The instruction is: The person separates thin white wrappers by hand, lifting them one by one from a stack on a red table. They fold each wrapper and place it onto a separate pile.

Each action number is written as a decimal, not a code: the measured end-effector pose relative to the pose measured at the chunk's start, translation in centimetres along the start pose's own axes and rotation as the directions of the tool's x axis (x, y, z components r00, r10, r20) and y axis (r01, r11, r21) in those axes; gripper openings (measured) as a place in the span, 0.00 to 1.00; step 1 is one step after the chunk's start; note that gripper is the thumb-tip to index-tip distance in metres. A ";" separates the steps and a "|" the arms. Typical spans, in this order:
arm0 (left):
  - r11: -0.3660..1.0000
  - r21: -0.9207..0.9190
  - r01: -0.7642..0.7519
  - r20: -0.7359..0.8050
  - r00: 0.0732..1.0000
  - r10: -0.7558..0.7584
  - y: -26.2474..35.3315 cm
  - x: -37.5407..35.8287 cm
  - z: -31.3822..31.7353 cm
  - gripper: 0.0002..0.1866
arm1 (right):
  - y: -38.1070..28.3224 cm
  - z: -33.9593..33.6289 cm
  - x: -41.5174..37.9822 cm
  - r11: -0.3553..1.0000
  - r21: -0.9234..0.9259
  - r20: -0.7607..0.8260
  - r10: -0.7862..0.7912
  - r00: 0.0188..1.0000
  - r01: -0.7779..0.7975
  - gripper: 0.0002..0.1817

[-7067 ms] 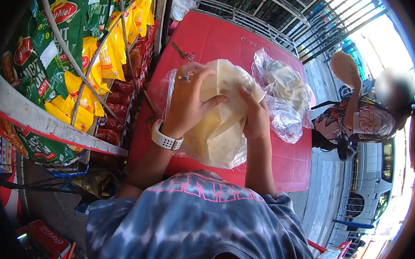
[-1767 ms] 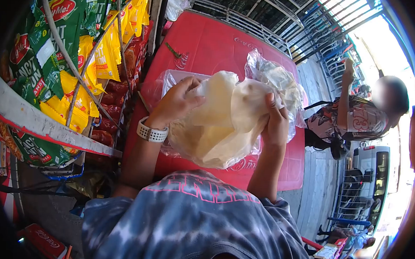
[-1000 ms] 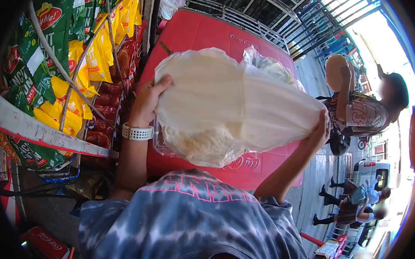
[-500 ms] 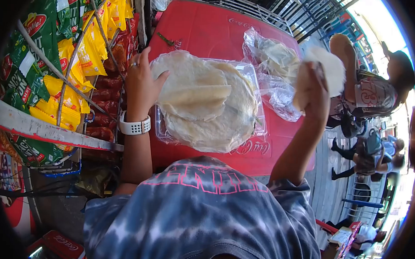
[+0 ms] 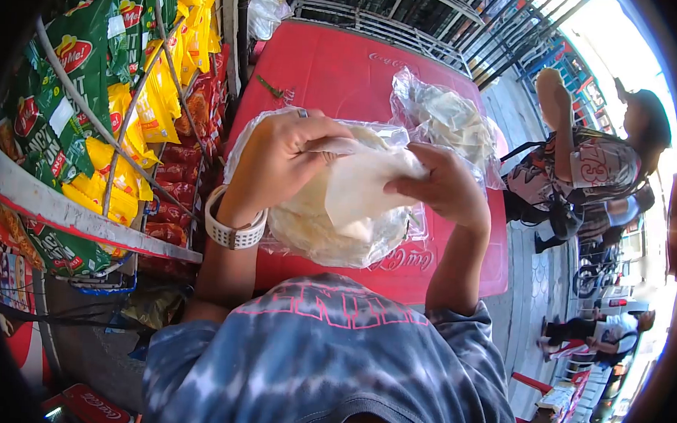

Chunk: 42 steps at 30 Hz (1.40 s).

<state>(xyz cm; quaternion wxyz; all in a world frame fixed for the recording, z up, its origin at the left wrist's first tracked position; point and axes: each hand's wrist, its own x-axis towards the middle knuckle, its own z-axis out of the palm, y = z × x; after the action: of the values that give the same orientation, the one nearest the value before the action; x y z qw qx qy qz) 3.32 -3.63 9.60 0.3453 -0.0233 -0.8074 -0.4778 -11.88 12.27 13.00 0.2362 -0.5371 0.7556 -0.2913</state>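
Here's the pale sheet (image 5: 365, 186), up between the two hands over the stack of wrappers (image 5: 297, 217), its top edge running side to side and its loose part sloping down toward the wearer's shirt (image 5: 326, 353)! The left hand (image 5: 284, 154) has its fingers curled in, thumb and fingertips closed on the left end; the right hand (image 5: 455, 187) pinches the other end, thumb below, fingers bent over. And look at that sheet: thin, matte, softly creased, cloth-like, while the stack beneath is round, floury-looking and wrinkled at the rim, with glossy clear plastic (image 5: 420, 223) around it on the smooth red table (image 5: 336, 70). Up to the right, a crumpled plastic bag (image 5: 446, 126) bunches around more pale, folded sheets. Left of the table, shiny green packs (image 5: 71, 60) and yellow packs (image 5: 160, 97) crowd behind bars! The fingers cover both ends of the sheet, so its full outline can't be made out, and the hands and sheet hide much of the stack
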 end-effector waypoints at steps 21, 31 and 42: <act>0.922 -0.016 0.387 -0.271 0.886 -0.376 -3.3 0.4 -2.1 0.16 | 7.1 4.3 3.1 0.005 0.959 -0.275 0.236 0.932 0.282 0.33; 0.883 0.005 0.469 -0.271 0.851 -0.450 -10.3 -3.3 -1.4 0.15 | 7.4 8.5 0.0 0.238 0.957 0.134 0.140 0.981 -0.165 0.25; 0.827 -0.030 0.562 -0.325 0.777 -0.540 -12.3 -4.9 -0.3 0.10 | 10.8 1.0 2.9 -0.080 0.989 -0.107 0.215 0.971 0.127 0.22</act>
<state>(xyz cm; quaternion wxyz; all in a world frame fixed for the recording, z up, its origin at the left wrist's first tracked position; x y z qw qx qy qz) 2.70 -9.07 -2.48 0.3169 0.3031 -0.7279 -0.5271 -19.43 12.06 4.70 0.4738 -0.1267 0.3363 -0.8039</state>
